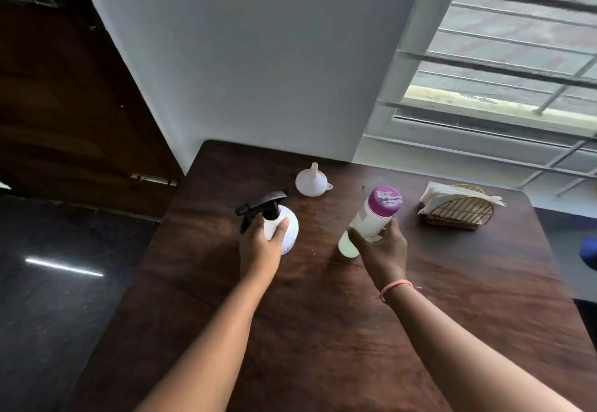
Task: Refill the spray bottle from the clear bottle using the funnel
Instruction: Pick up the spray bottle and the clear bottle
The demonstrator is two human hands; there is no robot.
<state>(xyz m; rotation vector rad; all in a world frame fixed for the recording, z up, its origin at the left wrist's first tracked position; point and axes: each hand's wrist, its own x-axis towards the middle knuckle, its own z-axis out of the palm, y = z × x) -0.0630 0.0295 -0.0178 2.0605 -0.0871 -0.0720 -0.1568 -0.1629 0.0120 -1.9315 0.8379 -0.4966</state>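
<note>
Mid-frame, my left hand (pixel 260 246) grips the spray bottle (pixel 280 229); my right hand (pixel 384 250) clasps the tilted clear bottle (pixel 371 217); funnel (pixel 310 182) above, untouched.

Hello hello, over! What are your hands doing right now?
Left hand grips spray bottle, sprayer on. Right hand holds clear bottle, purple cap on. Funnel upside down behind, untouched.

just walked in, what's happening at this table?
A person is setting up a refill. The left hand grips the spray bottle, its black trigger head still on. The right hand holds the clear bottle, tilted, purple cap on. The funnel sits upside down on the table, untouched.
</note>
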